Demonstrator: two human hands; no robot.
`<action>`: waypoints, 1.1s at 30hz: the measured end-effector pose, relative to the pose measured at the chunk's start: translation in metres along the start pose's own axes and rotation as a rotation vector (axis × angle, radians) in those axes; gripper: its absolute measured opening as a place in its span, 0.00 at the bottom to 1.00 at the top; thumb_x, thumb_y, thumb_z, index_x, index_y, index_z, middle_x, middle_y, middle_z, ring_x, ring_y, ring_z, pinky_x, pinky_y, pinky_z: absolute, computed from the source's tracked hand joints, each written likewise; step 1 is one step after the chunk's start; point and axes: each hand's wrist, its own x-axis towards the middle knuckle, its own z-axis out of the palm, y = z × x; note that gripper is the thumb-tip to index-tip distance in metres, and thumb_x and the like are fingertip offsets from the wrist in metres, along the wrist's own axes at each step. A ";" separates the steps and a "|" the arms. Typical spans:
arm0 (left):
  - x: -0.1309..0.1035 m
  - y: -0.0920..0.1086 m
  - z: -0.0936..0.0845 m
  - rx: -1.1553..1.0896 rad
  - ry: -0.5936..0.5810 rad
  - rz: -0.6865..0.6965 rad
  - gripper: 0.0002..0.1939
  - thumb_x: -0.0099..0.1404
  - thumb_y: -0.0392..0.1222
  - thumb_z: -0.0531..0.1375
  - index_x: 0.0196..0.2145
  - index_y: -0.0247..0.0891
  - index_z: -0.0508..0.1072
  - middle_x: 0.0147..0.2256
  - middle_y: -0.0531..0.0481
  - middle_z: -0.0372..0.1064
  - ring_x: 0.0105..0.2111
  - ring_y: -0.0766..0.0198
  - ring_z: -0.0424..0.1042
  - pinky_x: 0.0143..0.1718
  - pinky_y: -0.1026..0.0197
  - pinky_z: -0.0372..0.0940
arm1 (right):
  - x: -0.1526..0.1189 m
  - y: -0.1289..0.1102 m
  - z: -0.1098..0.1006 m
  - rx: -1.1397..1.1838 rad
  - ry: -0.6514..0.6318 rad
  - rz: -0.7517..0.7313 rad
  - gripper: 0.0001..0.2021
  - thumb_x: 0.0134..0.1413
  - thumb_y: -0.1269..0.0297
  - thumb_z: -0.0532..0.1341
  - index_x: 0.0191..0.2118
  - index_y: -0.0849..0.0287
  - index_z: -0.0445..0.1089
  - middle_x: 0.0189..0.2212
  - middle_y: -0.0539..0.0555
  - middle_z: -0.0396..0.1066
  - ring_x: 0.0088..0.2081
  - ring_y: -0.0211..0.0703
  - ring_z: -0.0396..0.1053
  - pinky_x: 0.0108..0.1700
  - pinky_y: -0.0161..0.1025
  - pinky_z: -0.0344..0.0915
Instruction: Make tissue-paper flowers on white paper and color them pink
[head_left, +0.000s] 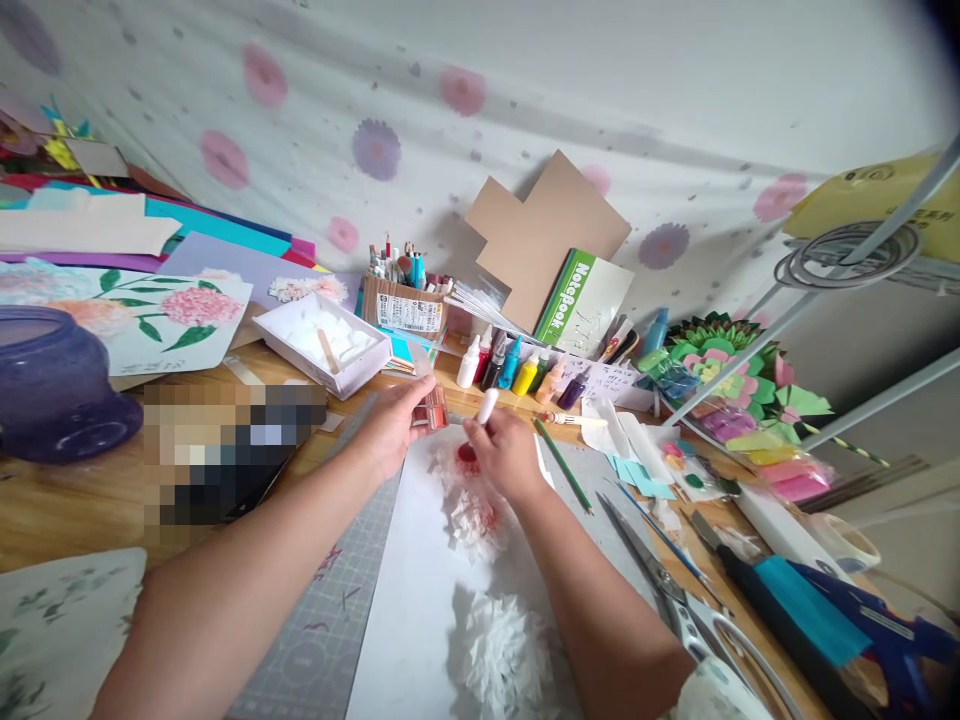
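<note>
My left hand (pixel 397 425) grips a small case (pixel 436 408) with a clear raised lid and reddish colour inside. In my right hand (pixel 506 455) is a white-handled dauber (pixel 487 405) with a round red pad (pixel 467 457). The pad is over a ruffled white paper flower tinged pink (pixel 444 466); whether it touches I cannot tell. Just nearer lies a second pink-tinged flower (pixel 474 522), and closest to me a plain white one (pixel 506 645). All three rest on a white sheet (pixel 409 610) over a grey cutting mat (pixel 296 640).
Paint bottles (pixel 527 372) line the back, beside a white box (pixel 358 372) holding white stuff and a stick. At right lie a green pencil (pixel 564 467), large scissors (pixel 664 580), a craft knife (pixel 787 625) and a blue glue gun (pixel 892 630). A purple glass vase (pixel 56 385) stands left.
</note>
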 end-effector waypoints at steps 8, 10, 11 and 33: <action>-0.001 0.000 0.001 0.006 0.001 0.001 0.21 0.45 0.53 0.68 0.33 0.35 0.76 0.28 0.50 0.73 0.26 0.64 0.70 0.28 0.61 0.66 | 0.000 0.002 -0.002 -0.027 0.026 0.002 0.12 0.58 0.63 0.57 0.24 0.59 0.67 0.23 0.51 0.67 0.27 0.40 0.63 0.31 0.35 0.53; -0.001 -0.001 0.001 0.009 0.000 0.000 0.21 0.45 0.53 0.68 0.33 0.35 0.76 0.28 0.50 0.72 0.26 0.64 0.69 0.28 0.61 0.66 | 0.000 0.003 -0.002 -0.017 0.011 -0.026 0.12 0.58 0.63 0.57 0.24 0.58 0.68 0.23 0.51 0.68 0.28 0.40 0.63 0.32 0.35 0.54; 0.000 -0.001 0.000 0.008 0.000 0.000 0.21 0.45 0.53 0.68 0.33 0.35 0.76 0.28 0.51 0.72 0.26 0.64 0.69 0.28 0.61 0.66 | 0.000 0.003 -0.002 -0.029 -0.004 -0.028 0.12 0.57 0.63 0.57 0.23 0.59 0.67 0.23 0.51 0.68 0.28 0.40 0.63 0.32 0.35 0.54; 0.000 -0.004 0.002 0.008 0.003 -0.059 0.19 0.46 0.50 0.69 0.32 0.35 0.75 0.28 0.51 0.73 0.27 0.64 0.71 0.31 0.60 0.69 | -0.004 0.031 -0.007 0.204 0.064 0.288 0.14 0.54 0.58 0.57 0.22 0.59 0.67 0.18 0.49 0.67 0.22 0.37 0.62 0.26 0.33 0.53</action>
